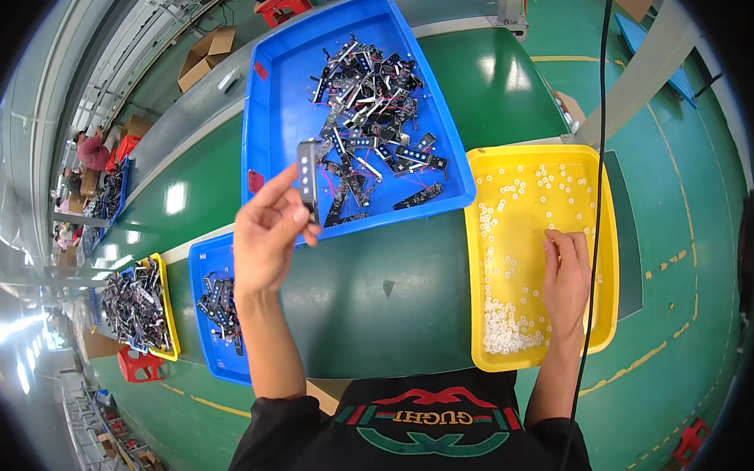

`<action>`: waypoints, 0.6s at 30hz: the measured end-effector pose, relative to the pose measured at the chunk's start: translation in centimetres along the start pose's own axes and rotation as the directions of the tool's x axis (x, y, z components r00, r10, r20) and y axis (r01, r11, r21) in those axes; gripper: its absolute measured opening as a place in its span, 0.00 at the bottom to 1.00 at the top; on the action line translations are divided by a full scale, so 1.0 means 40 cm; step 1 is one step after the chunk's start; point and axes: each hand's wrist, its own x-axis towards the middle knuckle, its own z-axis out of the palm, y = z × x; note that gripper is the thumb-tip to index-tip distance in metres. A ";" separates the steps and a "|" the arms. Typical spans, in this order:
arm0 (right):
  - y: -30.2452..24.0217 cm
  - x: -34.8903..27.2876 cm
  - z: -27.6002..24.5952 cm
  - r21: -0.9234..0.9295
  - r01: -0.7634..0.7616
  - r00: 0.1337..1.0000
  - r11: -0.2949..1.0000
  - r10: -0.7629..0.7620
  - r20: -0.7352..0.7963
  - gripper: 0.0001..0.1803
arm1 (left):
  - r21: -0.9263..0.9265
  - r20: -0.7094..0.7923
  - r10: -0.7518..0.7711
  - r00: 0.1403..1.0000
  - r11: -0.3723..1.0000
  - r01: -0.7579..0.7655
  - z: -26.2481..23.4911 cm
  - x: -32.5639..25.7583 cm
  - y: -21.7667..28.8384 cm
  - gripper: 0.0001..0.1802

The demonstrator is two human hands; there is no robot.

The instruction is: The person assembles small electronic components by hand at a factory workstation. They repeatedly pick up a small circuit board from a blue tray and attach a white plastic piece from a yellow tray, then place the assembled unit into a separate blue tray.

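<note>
Raised over the near left corner of a big blue tray [286,91], my left hand [265,236] grips a slim black bar-shaped part [307,171] between thumb and fingers. A row of small pale round spots runs along the bar. Inside the blue tray lies a heap of similar black parts [365,102] with thin red wires. My right hand [568,279] is over the yellow tray [544,208] on the right, thumb and fingertips drawn together; what they pinch, if anything, is too small to make out. Small white rings [507,327] are scattered in that tray, most thickly at its near left.
A smaller blue tray [197,291] with more black parts stands left of my left forearm. Beyond it is another filled yellow tray [172,324]. A black cable [602,102] hangs down by my right hand. Under everything is the green tabletop [374,318]; a red stool [140,365] stands lower left.
</note>
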 end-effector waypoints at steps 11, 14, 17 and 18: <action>-0.185 0.006 -0.025 0.780 -0.149 0.983 0.607 0.007 0.182 0.09 | -0.497 0.235 0.014 0.972 0.861 0.108 0.212 -0.105 -0.053 0.30; -0.228 0.001 -0.007 0.899 -0.205 0.972 0.387 -0.029 0.234 0.11 | -0.414 0.195 -0.063 0.979 0.899 0.140 0.237 -0.118 -0.055 0.22; -0.245 0.000 0.008 0.941 -0.227 0.963 0.250 -0.085 0.255 0.11 | -0.411 0.191 -0.055 0.980 0.902 0.131 0.240 -0.124 -0.064 0.13; -0.251 -0.001 0.011 0.944 -0.245 0.959 0.220 -0.086 0.269 0.10 | -0.428 0.195 -0.046 0.980 0.895 0.127 0.240 -0.126 -0.065 0.11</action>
